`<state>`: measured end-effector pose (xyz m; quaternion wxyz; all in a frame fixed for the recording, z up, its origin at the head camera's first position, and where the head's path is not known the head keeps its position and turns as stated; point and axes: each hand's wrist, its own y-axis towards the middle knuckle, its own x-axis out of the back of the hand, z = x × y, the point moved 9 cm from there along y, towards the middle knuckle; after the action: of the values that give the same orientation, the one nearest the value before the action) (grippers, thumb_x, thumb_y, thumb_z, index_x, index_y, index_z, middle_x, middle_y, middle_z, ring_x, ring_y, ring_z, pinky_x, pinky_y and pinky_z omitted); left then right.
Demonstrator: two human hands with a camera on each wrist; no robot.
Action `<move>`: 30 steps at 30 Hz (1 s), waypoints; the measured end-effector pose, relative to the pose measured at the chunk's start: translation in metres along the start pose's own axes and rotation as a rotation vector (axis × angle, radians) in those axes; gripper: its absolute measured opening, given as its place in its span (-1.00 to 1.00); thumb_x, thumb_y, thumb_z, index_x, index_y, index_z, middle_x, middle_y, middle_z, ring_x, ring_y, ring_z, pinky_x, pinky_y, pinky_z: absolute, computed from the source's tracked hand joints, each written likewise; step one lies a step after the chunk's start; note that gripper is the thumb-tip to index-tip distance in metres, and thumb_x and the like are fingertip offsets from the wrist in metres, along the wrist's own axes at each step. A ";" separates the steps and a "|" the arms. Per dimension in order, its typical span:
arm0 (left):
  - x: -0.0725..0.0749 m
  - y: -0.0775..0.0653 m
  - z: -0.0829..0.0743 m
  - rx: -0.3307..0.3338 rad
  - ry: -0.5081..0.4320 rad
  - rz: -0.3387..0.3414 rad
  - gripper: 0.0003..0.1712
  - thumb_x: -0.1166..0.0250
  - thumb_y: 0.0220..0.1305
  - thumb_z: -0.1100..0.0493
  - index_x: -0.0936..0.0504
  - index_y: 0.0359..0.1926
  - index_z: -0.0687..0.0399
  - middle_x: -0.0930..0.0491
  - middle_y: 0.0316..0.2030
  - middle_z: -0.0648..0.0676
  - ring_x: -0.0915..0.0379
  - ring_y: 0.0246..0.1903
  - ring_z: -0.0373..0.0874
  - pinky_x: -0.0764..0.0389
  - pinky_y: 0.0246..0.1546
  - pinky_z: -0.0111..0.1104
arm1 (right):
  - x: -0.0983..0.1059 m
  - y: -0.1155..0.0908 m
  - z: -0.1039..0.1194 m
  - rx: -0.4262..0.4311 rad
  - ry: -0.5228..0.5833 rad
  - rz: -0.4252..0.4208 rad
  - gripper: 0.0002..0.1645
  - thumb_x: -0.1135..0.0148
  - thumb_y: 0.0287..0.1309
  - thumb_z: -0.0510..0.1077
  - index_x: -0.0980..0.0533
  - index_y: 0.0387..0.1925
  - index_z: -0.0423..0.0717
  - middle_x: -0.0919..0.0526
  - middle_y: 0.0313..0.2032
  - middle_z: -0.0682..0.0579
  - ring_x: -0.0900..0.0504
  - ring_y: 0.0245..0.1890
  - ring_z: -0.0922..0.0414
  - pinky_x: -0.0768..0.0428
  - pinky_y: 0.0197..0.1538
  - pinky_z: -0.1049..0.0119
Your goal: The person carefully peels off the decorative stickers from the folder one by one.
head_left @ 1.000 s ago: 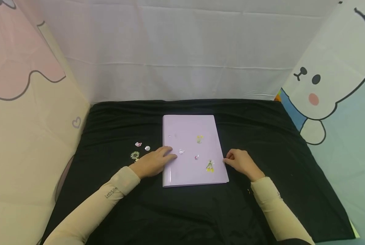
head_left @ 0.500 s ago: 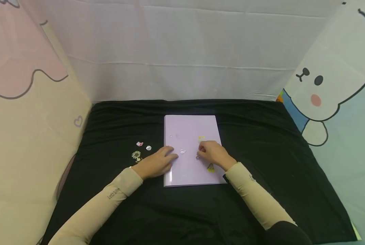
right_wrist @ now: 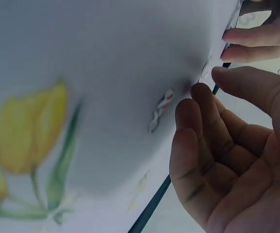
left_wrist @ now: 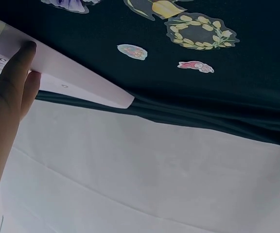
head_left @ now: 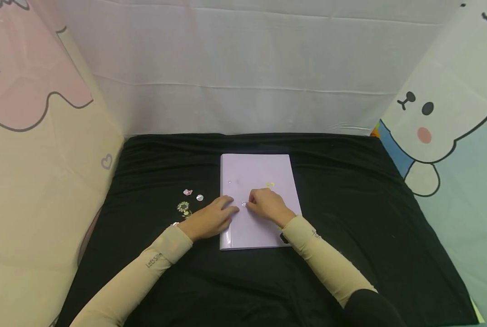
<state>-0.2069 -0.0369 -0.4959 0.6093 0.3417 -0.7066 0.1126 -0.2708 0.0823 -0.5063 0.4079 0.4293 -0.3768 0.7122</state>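
A pale purple folder (head_left: 253, 168) lies on black cloth, its spine to the left. My left hand (head_left: 211, 218) rests over that spine edge, fingers extended onto the cover (left_wrist: 18, 77). My right hand (head_left: 268, 206) is over the middle of the cover, fingers bent, thumb and index fingertips right at a small whitish sticker (head_left: 244, 204). In the right wrist view a gap shows between thumb and index finger (right_wrist: 201, 94). A small red and white sticker (right_wrist: 162, 109) and a yellow tulip sticker (right_wrist: 30, 131) are on the cover near that hand. Part of the cover is hidden beneath it.
Left of the folder, loose stickers lie on the cloth: a pink one (head_left: 187, 192), a round shiny one (head_left: 200, 197), a flower wreath (head_left: 183, 206) and a purple piece (left_wrist: 69, 4). A tiny dot (head_left: 229, 182) sits on the cover. A white curtain (head_left: 243, 68) hangs behind.
My right hand has moved left from the folder's right edge, past the small red and white sticker, to the whitish one. My left hand has stayed on the spine edge.
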 end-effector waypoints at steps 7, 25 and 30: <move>0.003 -0.001 -0.003 -0.011 -0.007 -0.017 -0.63 -0.31 0.27 0.28 -0.60 0.10 0.24 -0.46 0.12 0.37 -0.43 0.18 0.22 -0.44 0.21 -0.07 | -0.002 0.002 0.001 0.007 0.041 -0.024 -0.89 -0.25 0.25 -0.17 -0.58 -0.38 -0.11 -0.62 -0.51 0.07 -0.54 -0.55 0.16 -0.54 -0.43 0.26; -0.003 -0.003 0.003 0.014 -0.022 0.028 -0.63 -0.30 0.33 0.23 -0.60 0.14 0.19 -0.44 0.18 0.33 -0.40 0.21 0.17 -0.42 0.23 -0.11 | 0.031 -0.017 -0.094 -0.180 0.123 -0.032 -0.81 -0.14 0.25 -0.17 -0.58 -0.27 -0.24 -0.59 -0.39 -0.05 -0.52 -0.45 0.06 -0.48 -0.42 0.23; -0.001 -0.003 0.002 0.004 -0.028 0.013 -0.63 -0.30 0.33 0.24 -0.60 0.14 0.19 -0.44 0.18 0.34 -0.39 0.22 0.17 -0.42 0.24 -0.12 | 0.050 -0.032 -0.152 -0.262 0.104 -0.064 -0.74 -0.14 0.28 -0.16 -0.58 -0.19 -0.30 -0.59 -0.36 -0.10 -0.52 -0.42 0.02 -0.49 -0.40 0.19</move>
<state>-0.2063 -0.0402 -0.4985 0.5978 0.3399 -0.7171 0.1134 -0.3033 0.2423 -0.5077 0.5020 0.3464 -0.4311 0.6649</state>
